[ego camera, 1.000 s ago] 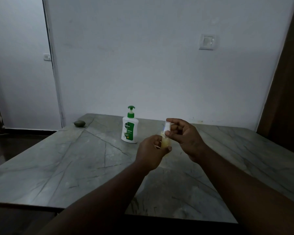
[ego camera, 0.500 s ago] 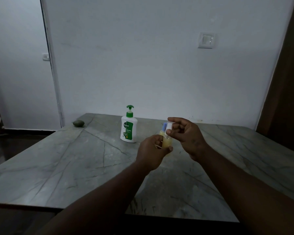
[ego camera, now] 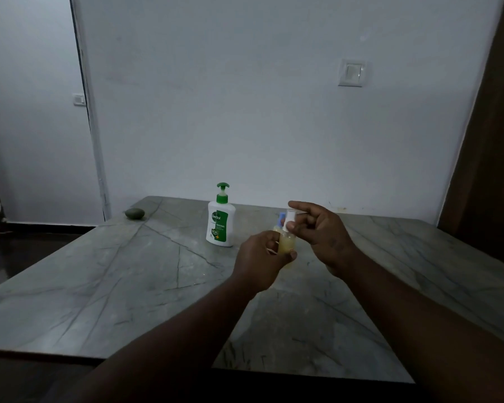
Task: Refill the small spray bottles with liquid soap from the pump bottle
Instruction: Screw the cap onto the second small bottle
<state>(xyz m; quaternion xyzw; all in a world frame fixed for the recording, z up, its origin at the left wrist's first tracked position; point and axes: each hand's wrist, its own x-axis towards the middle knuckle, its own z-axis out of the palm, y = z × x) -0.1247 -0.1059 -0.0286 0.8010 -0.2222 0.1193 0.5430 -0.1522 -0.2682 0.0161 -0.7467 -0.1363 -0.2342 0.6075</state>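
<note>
A small spray bottle point(ego camera: 286, 242) of yellowish soap is being gripped upright by the left hand point(ego camera: 262, 258) so its white cap point(ego camera: 289, 219), pinched by the right hand point(ego camera: 322, 232), is being turned, the pump bottle point(ego camera: 221, 221) standing just beyond the left hand.

Two arms come in from the bottom of the picture. Both arms are bare all the way down, with no sleeves on them. The left hand point(ego camera: 262, 258) is bare too, with no glove. The right hand point(ego camera: 322, 232) is bare as well. No ring shows on any finger, and no watch or band shows on either wrist. The nails on the fingers look short. The room is dim, so small marks on the hands are hard to see.
</note>
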